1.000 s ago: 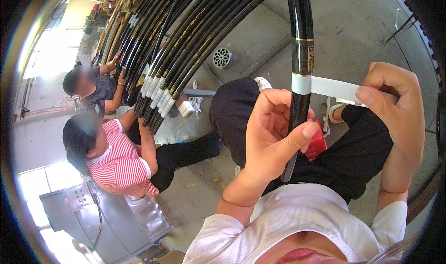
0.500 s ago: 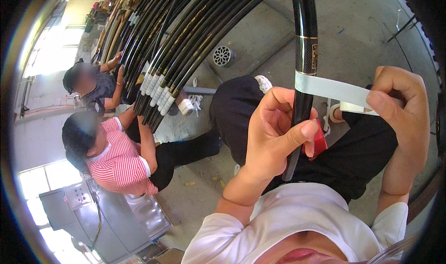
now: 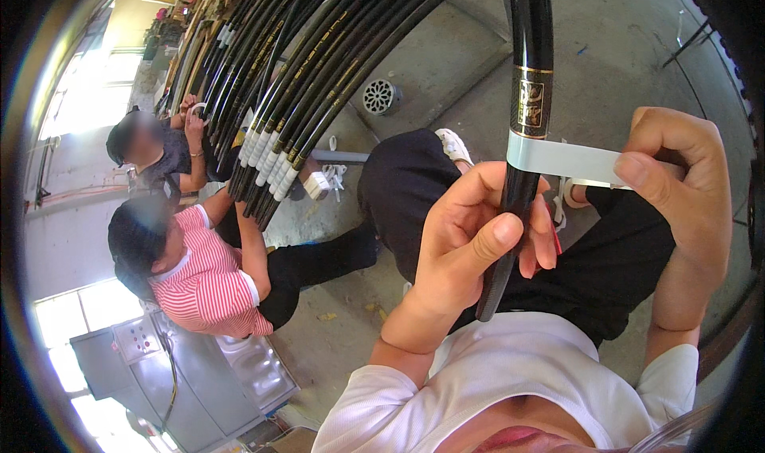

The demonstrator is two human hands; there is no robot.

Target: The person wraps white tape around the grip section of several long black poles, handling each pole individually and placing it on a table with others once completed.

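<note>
A glossy black fishing rod [image 3: 532, 50] with gold bands and a gold emblem runs from the top edge down toward my lap. My left hand [image 3: 462, 242] is closed around its lower part, thumb in front and fingers behind. Just above those fingers, a pale white strip of tape [image 3: 562, 156] circles the rod and stretches out to the right. My right hand [image 3: 681, 182] pinches the tape's other end between thumb and bent fingers, holding it taut. Whatever else lies inside the right hand is hidden. A sliver of something red shows behind my left fingers.
Several black rods [image 3: 351, 39] with white-wrapped ends [image 3: 271, 158] lean together at the upper left. Two co-workers sit beside them, one in a striped shirt [image 3: 211, 258]. A round drain cover [image 3: 379, 96] lies on the concrete floor. A grey metal cabinet [image 3: 159, 373] stands lower left.
The rod has turned, so its gold emblem now faces up. My right hand has shifted slightly left, and the tape span is shorter. The farther co-worker's hands have risen, holding a white ring.
</note>
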